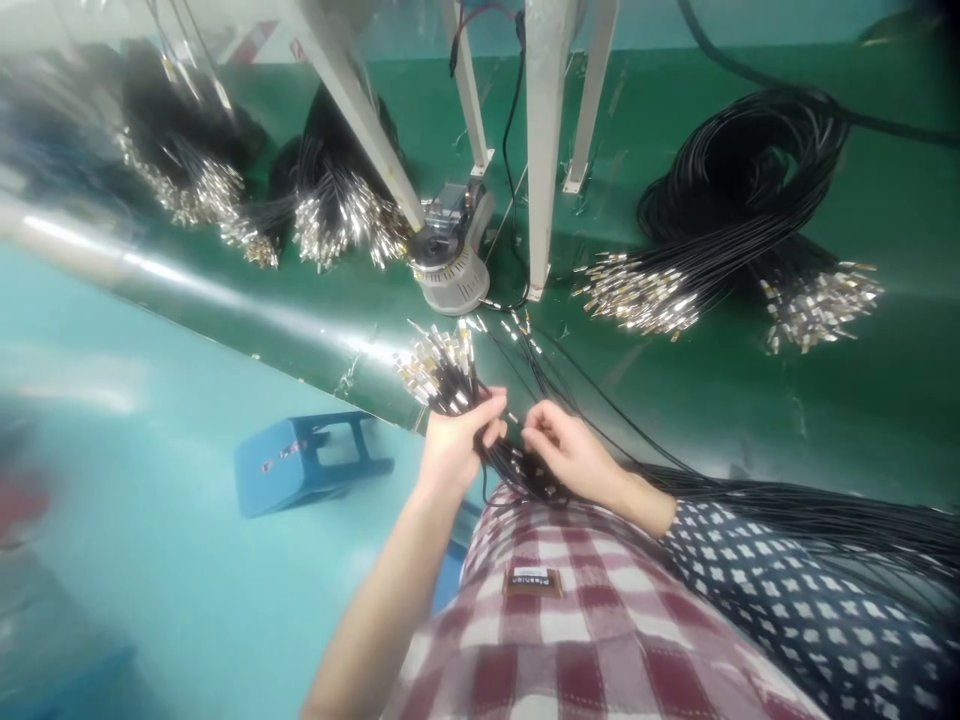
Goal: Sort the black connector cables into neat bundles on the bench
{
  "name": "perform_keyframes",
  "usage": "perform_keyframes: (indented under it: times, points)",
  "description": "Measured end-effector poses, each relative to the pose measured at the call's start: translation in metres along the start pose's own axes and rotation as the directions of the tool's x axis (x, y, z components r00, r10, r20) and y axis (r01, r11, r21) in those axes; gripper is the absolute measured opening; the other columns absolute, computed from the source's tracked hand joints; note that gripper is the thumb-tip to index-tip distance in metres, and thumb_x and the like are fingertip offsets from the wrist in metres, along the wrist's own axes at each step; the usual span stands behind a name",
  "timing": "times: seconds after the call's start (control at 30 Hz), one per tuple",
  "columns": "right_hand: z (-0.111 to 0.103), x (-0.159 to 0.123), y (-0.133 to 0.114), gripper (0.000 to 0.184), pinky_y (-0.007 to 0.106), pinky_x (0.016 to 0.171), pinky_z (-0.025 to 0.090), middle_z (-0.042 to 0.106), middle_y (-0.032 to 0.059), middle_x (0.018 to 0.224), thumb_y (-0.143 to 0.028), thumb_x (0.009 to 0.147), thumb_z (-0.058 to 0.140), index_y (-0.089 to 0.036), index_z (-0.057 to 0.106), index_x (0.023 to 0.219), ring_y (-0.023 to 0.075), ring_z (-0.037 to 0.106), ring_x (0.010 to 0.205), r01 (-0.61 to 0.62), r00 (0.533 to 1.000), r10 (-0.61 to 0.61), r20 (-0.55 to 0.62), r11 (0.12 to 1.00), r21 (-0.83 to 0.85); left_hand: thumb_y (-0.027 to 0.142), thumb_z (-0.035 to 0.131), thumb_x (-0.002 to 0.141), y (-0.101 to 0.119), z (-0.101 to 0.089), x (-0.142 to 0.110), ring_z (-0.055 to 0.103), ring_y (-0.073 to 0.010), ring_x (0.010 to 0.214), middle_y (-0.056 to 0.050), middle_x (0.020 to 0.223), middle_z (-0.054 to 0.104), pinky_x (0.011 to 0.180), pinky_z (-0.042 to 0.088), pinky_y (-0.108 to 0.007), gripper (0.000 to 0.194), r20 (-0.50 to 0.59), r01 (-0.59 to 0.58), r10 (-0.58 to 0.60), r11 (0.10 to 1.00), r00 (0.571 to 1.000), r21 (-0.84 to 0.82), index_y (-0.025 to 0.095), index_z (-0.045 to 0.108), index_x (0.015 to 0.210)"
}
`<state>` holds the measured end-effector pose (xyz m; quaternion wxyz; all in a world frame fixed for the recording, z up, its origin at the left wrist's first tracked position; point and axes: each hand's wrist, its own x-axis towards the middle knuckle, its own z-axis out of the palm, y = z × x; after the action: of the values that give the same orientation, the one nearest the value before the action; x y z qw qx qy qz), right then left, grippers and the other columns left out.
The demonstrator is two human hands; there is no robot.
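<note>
My left hand (461, 440) is wrapped round a bunch of black cables (444, 370) whose silvery and yellowish connector ends fan out above the fist. Beside it, my right hand (566, 450) pinches a single black cable (513, 417) near its metal tip, close to the bunch. Several loose cable ends (521, 330) lie on the green surface just beyond my hands. A long run of black cables (795, 505) stretches from under my right forearm to the right edge.
A tape dispenser (452, 255) stands ahead by the white metal legs (546, 150). Coiled cables (750, 190) lie at right on the green surface (600, 400); more cable bundles (341, 205) lie at left. A blue stool (300, 460) lies on its side on the turquoise floor (187, 580).
</note>
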<state>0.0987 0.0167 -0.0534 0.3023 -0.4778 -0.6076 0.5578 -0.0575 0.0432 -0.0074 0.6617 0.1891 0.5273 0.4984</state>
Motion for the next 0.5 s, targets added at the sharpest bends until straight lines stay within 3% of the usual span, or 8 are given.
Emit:
perform_keyframes:
  times: [0.13,0.3,0.4,0.5]
  points:
    - [-0.011,-0.010,-0.001,0.007,0.024,0.062,0.042,0.062,-0.0019,0.073,-0.026,0.093,0.047,-0.021,0.048,0.088,0.0123,0.058,0.065,-0.024,1.000,0.025,0.015,0.995,-0.098,0.009,0.080,0.059,-0.002,-0.003,0.001,0.039,-0.0014,0.038,0.000,0.064,0.061,0.045,0.034,-0.024,0.017,-0.056,-0.056,0.054,0.998,0.997,-0.025,0.010,0.066,0.069]
    - [-0.033,-0.007,-0.016,0.010,0.023,0.057,0.037,0.066,-0.0044,0.069,-0.030,0.090,0.056,-0.022,0.056,0.085,0.0108,0.055,0.056,-0.043,0.962,0.100,0.255,0.974,-0.221,0.010,0.079,0.062,-0.005,-0.008,-0.002,0.037,-0.0017,0.038,0.002,0.059,0.057,0.046,0.037,-0.024,0.015,-0.070,-0.073,0.073,0.997,0.995,-0.002,0.011,0.066,0.069]
    - [-0.028,0.010,-0.033,0.018,0.025,0.063,0.038,0.066,-0.0012,0.080,-0.039,0.088,0.060,-0.021,0.061,0.084,0.0131,0.056,0.069,0.030,0.986,0.037,0.165,0.921,-0.388,0.012,0.079,0.063,-0.003,-0.008,-0.004,0.036,-0.0021,0.036,0.004,0.053,0.051,0.047,0.039,-0.024,0.018,-0.044,-0.054,0.055,0.998,0.998,0.013,0.012,0.062,0.064]
    - [-0.012,0.024,-0.037,0.025,0.027,0.077,0.040,0.064,0.0027,0.091,-0.035,0.098,0.044,-0.020,0.060,0.087,0.0153,0.055,0.086,0.129,0.990,-0.089,0.111,0.896,-0.424,0.014,0.078,0.065,-0.001,-0.009,-0.003,0.038,-0.0029,0.037,0.004,0.051,0.048,0.047,0.040,-0.024,0.021,-0.027,-0.061,0.061,0.998,0.998,0.020,0.013,0.058,0.060]
